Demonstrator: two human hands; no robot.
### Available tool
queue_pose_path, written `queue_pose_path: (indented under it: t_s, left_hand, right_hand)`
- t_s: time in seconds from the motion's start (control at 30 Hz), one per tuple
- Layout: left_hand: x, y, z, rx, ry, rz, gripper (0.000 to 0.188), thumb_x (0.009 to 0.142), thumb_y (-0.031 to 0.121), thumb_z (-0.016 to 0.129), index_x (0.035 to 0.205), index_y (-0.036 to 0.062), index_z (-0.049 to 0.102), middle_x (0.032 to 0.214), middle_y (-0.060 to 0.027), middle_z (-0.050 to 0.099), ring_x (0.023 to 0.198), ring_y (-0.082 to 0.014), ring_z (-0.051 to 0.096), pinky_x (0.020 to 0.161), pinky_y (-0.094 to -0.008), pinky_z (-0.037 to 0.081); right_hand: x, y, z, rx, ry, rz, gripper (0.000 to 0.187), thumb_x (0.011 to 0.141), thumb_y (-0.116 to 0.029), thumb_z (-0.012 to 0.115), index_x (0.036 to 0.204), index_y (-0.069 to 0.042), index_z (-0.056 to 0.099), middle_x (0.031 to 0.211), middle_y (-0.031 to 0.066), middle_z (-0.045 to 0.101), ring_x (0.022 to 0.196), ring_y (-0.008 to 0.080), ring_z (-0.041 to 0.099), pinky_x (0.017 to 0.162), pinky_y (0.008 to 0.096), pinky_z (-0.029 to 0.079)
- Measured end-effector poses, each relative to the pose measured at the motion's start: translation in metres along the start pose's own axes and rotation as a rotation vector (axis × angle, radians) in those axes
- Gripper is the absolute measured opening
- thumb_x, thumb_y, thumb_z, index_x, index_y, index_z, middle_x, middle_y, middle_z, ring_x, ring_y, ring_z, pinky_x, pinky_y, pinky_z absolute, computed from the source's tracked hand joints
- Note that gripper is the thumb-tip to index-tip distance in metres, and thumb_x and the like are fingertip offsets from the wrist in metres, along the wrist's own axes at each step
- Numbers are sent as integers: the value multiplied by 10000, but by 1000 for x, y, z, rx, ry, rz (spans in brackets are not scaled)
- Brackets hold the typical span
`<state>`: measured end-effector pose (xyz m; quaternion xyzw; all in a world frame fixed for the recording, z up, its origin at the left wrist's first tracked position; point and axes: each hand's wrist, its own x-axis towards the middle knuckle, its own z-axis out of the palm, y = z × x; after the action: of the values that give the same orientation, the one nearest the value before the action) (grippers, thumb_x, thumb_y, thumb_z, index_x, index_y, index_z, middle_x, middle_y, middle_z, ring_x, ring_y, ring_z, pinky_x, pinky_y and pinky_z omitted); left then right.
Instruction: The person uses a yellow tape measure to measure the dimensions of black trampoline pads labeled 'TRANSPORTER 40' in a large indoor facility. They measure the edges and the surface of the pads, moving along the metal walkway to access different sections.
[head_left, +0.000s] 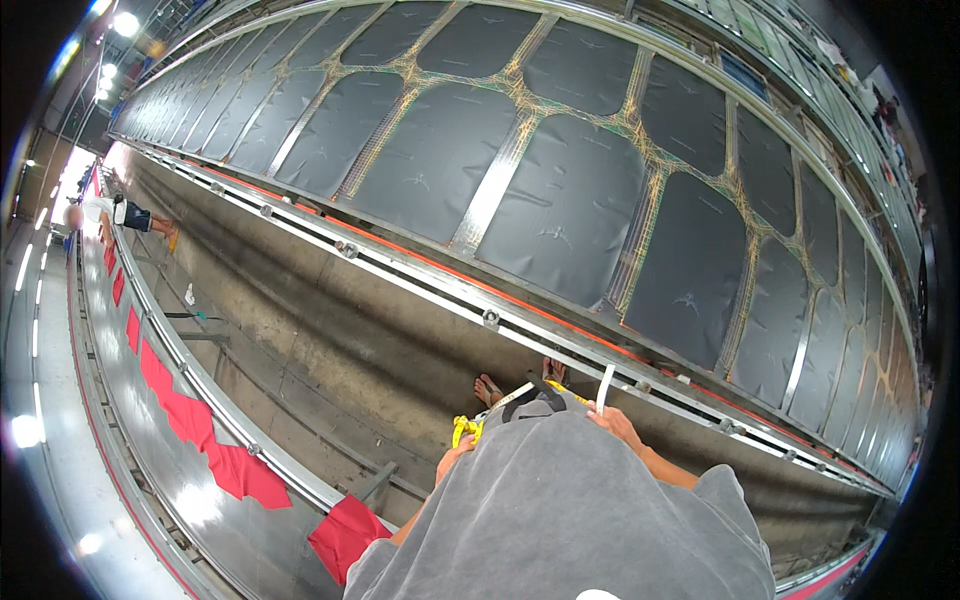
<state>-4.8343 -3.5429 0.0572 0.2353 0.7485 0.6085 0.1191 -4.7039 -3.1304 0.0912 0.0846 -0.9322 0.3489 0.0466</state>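
Observation:
At waist height, my left hand (456, 454) is closed around a bunched yellow strap (465, 429); the shirt hides part of the hand. My right hand (618, 425) is at the right side of my waist, its fingers closed on the lower end of a narrow white strip (606, 386) that sticks up. Between the hands, a black band (536, 403) and a pale strip (512, 398) cross the front of my grey shirt (560, 500). Yellow also shows near the right hand.
Ahead stands a long table with dark grey panels (565, 210), patterned bands between them and a metal rail (400, 265). Behind left, another long table (200, 490) carries red cloth pieces (240, 472). A person (115, 213) stands far left in the concrete aisle (300, 310).

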Motion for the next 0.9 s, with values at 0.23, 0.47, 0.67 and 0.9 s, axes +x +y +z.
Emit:
queue_pose_path:
  t_s: [0.23, 0.47, 0.67, 0.9]
  left_hand:
    - [-6, -2, -2, 60, -15, -60, 258, 882, 12, 682, 1140, 15, 685, 1199, -111, 703, 1122, -287, 676, 949, -356, 510]
    - [-6, -20, -2, 48, -72, -227, 246, 868, 22, 702, 1114, 19, 691, 1211, -120, 710, 1133, -289, 682, 951, -341, 511]
    - [-5, -20, -4, -1, -73, -184, 246, 868, 29, 703, 1113, 24, 690, 1211, -123, 712, 1127, -290, 683, 951, -344, 512]
    - [-2, -23, -6, -13, -92, -186, 251, 869, 36, 701, 1119, 28, 687, 1202, -125, 712, 1118, -296, 683, 947, -351, 513]
  right_hand:
    - [1, 0, -3, 29, 2, -25, 574, 951, -133, 616, 1487, -67, 423, 1462, 201, 531, 1299, 362, 561, 1064, 476, 454]
    - [1, -2, -5, 3, -10, -25, 581, 943, -125, 617, 1486, -51, 425, 1446, 201, 534, 1271, 353, 567, 1058, 461, 452]
    - [9, -15, -20, -13, 11, -43, 559, 944, -127, 602, 1469, -24, 442, 1473, 203, 524, 1220, 338, 587, 1025, 446, 464]
    - [14, -20, -24, 1, 45, -57, 506, 950, -121, 582, 1440, -26, 492, 1513, 197, 496, 1246, 317, 573, 1040, 427, 459]
